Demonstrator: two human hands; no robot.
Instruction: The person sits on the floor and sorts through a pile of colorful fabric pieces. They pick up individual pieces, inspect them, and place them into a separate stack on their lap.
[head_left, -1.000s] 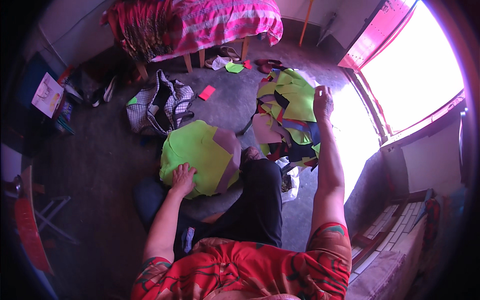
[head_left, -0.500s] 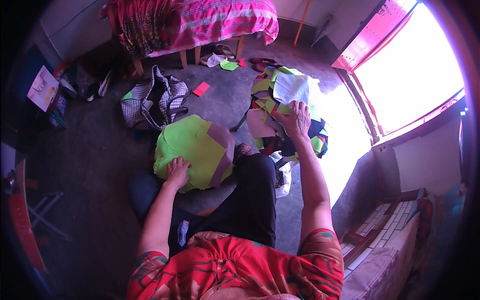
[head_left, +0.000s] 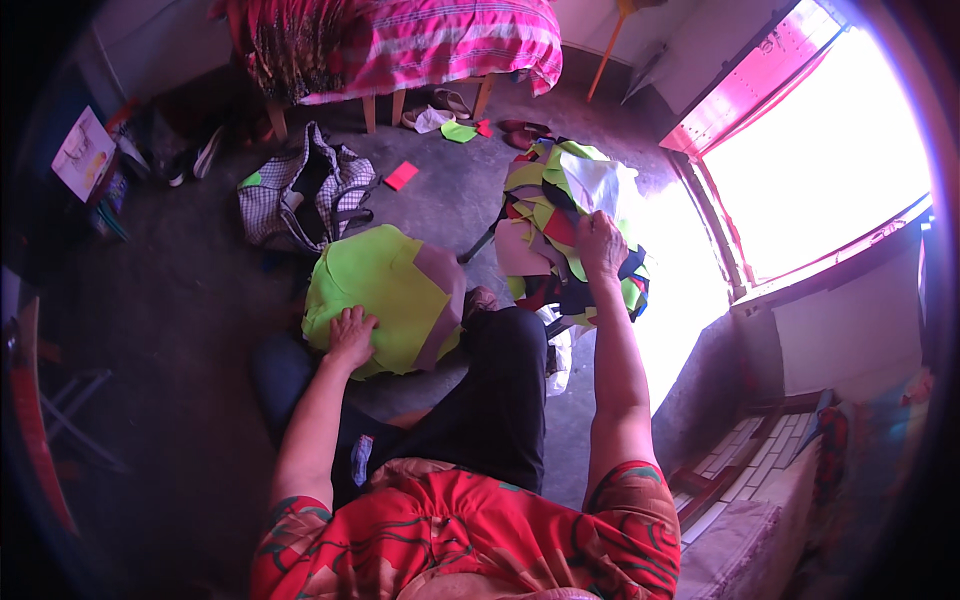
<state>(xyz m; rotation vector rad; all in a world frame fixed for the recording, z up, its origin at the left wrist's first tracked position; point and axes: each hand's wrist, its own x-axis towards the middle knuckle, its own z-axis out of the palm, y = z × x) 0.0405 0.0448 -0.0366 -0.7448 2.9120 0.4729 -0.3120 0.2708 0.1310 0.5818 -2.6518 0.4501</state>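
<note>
My left hand [head_left: 352, 337] lies with its fingers spread on a round stack of bright green fabric pieces [head_left: 365, 275], which has a mauve piece [head_left: 438, 300] along its right side. The stack rests by my bent legs. To the right, my right hand [head_left: 602, 245] is over a tall heap of fabric scraps [head_left: 527, 245] in green, mauve, red and dark colours. Its fingers are curled closed at the heap's surface, and what they grip is hidden. Beyond that hand, a pale white scrap [head_left: 597, 180] lies on top of the heap.
A checked cloth bag [head_left: 275, 205] stands open on the floor [head_left: 190, 310], near a red scrap [head_left: 401, 176]. Shoes [head_left: 522, 133] and a green scrap [head_left: 458, 132] lie by the pink-covered bed [head_left: 450, 45]. Bright light enters through the doorway [head_left: 820, 160]. A brown-framed slatted piece [head_left: 745, 465] is at right.
My right hand has gone from spread fingers on the white scrap to a closed grip slightly nearer me. The white scrap has shifted, baring more green. My left hand stays on the green stack.
</note>
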